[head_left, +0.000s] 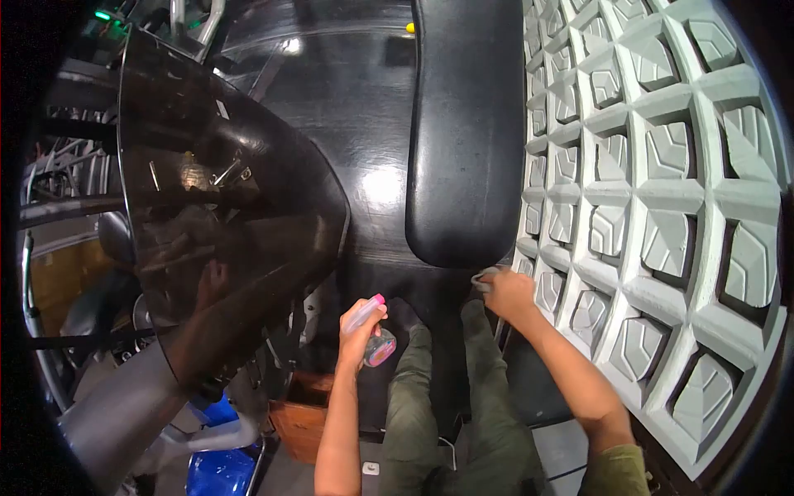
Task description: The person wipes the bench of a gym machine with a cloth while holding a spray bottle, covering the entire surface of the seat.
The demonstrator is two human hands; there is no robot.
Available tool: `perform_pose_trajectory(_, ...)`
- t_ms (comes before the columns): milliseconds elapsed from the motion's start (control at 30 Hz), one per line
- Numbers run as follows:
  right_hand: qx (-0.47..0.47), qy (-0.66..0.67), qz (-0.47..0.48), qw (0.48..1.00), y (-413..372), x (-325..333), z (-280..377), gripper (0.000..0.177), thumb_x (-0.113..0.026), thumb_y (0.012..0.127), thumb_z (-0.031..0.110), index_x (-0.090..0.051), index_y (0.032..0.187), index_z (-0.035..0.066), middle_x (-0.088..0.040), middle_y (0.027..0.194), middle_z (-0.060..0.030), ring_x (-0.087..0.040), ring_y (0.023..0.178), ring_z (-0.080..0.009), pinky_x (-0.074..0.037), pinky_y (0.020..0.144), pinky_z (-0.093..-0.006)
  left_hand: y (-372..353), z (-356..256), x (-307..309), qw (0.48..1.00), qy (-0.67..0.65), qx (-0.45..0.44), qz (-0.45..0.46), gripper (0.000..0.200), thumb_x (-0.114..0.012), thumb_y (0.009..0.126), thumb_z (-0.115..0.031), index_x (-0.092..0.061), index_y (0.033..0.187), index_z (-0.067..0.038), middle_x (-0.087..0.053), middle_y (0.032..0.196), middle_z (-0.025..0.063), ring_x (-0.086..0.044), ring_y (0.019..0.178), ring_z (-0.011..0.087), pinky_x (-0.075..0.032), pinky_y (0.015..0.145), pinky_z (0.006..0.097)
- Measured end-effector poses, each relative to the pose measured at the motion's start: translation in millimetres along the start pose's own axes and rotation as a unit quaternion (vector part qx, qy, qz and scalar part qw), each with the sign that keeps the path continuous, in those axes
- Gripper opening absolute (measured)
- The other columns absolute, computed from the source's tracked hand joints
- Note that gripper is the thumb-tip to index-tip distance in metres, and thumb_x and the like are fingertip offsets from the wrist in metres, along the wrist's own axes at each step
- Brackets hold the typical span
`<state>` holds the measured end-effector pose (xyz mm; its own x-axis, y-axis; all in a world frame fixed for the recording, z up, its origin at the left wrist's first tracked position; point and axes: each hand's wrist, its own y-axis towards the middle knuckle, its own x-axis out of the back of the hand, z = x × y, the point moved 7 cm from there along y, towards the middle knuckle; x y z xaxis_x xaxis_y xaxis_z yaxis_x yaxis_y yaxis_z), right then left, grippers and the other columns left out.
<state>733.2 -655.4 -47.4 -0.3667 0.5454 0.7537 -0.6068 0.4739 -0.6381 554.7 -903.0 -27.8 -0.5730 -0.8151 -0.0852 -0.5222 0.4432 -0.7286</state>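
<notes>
Spray bottle, clear with a pink head, sits upright in the left hand. That grip is closed round its neck, low in the view above the person's green trouser legs, and a wooden box stands on the floor just to its left. The right hand is a little farther out, with its grip bunched shut on a grey cloth. The cloth touches the rounded near end of a long black padded cushion, at that end's right corner. The cushion's long axis runs straight away from the person, so all of its length lies beyond the cloth. The bottle stands short of the near end and off to its left, apart from it, which leaves the right hand the nearer of the two. A grey moulded wall panel flanks the cushion on the right, and a dark tinted curved shield flanks it on the left.
</notes>
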Motion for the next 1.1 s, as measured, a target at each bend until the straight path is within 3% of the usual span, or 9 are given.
perform_pose_trajectory(133, -0.153, 0.260, -0.194, 0.933, -2, -15, -71, 0.039, -0.061, 0.087, 0.024, -0.063, 0.124, 0.013, -0.058, 0.114, -0.0167, -0.060, 0.108, -0.0329, -0.047, 0.094, -0.0416, 3, 2, -10, 1.000, 0.010, 0.002, 0.005, 0.017, -0.071, 0.087, -0.019, -0.062, 0.081, -0.005, -0.063, 0.075, 0.0016, -0.050, 0.057, 0.0057, -0.039, 0.056, 0.0225)
perform_pose_trajectory(267, -0.222, 0.742, -0.212, 0.595, 9, -60, -42, 0.055, -0.053, 0.097, 0.024, -0.037, 0.144, 0.000, -0.050, 0.135, -0.0138, -0.053, 0.116, -0.0249, -0.040, 0.100, -0.0385, 4, 5, -29, 0.999, 0.025, 0.010, 0.019, 0.018, -0.071, 0.087, -0.020, -0.062, 0.081, -0.006, -0.063, 0.075, 0.0013, -0.049, 0.056, 0.0059, -0.038, 0.056, 0.0225)
perform_pose_trajectory(333, -0.253, 0.725, -0.329, 0.550, 14, -71, -12, 0.057, -0.050, 0.099, 0.023, -0.029, 0.149, 0.004, -0.048, 0.138, -0.0152, -0.048, 0.123, -0.0267, -0.036, 0.105, -0.0376, 7, 8, -38, 0.999, 0.028, 0.016, 0.024, 0.018, -0.071, 0.087, -0.020, -0.062, 0.081, -0.006, -0.063, 0.075, 0.0012, -0.050, 0.056, 0.0060, -0.038, 0.056, 0.0224)
perform_pose_trajectory(400, -0.273, 0.793, -0.247, 0.486, 13, -87, 15, 0.064, -0.050, 0.099, 0.025, -0.022, 0.152, 0.004, -0.043, 0.146, -0.0181, -0.047, 0.129, -0.0285, -0.035, 0.106, -0.0378, 10, 10, -46, 0.999, 0.033, 0.015, 0.029, 0.017, -0.071, 0.087, -0.020, -0.062, 0.082, -0.006, -0.063, 0.075, 0.0013, -0.050, 0.056, 0.0061, -0.038, 0.056, 0.0225)
perform_pose_trajectory(500, -0.317, 0.717, -0.286, 0.551, 0, -93, 47, 0.053, -0.048, 0.098, 0.025, -0.036, 0.144, 0.001, -0.057, 0.127, -0.0140, -0.057, 0.109, -0.0270, -0.042, 0.096, -0.0383, 12, 10, -63, 0.999, 0.037, 0.010, 0.036, 0.017, -0.070, 0.088, -0.020, -0.063, 0.082, -0.006, -0.063, 0.076, 0.0017, -0.050, 0.057, 0.0062, -0.038, 0.056, 0.0226)
perform_pose_trajectory(633, -0.310, 0.819, -0.269, 0.400, 16, -103, 13, 0.046, -0.048, 0.092, 0.021, -0.049, 0.132, -0.002, -0.059, 0.121, -0.0133, -0.057, 0.107, -0.0260, -0.043, 0.094, -0.0368, 14, 1, -80, 0.998, 0.042, 0.002, 0.039, 0.015, -0.070, 0.088, -0.018, -0.063, 0.083, -0.006, -0.063, 0.077, 0.0023, -0.050, 0.058, 0.0065, -0.039, 0.057, 0.0231)
perform_pose_trajectory(800, -0.292, 0.680, -0.216, 0.637, 47, -81, -75, 0.044, -0.041, 0.088, 0.028, -0.062, 0.113, -0.003, -0.065, 0.100, -0.0204, -0.061, 0.095, -0.0338, -0.045, 0.086, -0.0426, 15, -11, -99, 0.998, 0.055, -0.003, 0.042, 0.016, -0.069, 0.088, -0.019, -0.063, 0.083, -0.006, -0.063, 0.076, 0.0021, -0.050, 0.058, 0.0067, -0.039, 0.057, 0.0234)
perform_pose_trajectory(933, -0.278, 0.637, -0.255, 0.672, 40, -70, -76, 0.042, -0.041, 0.091, 0.028, -0.062, 0.108, -0.004, -0.065, 0.099, -0.0216, -0.061, 0.090, -0.0346, -0.044, 0.082, -0.0434, 17, -13, -113, 0.998, 0.056, -0.008, 0.040, 0.017, -0.070, 0.088, -0.020, -0.063, 0.083, -0.006, -0.063, 0.077, 0.0021, -0.050, 0.059, 0.0065, -0.040, 0.058, 0.0236)
perform_pose_trajectory(1100, -0.270, 0.733, -0.192, 0.594, -3, -73, -29, 0.034, -0.050, 0.091, 0.025, -0.063, 0.106, -0.002, -0.066, 0.096, -0.0132, -0.060, 0.089, -0.0239, -0.044, 0.080, -0.0368, 5, -28, -134, 0.996, 0.075, -0.022, 0.043, 0.017, -0.070, 0.087, -0.021, -0.063, 0.083, -0.005, -0.063, 0.076, 0.0022, -0.050, 0.060, 0.0063, -0.040, 0.058, 0.0239)
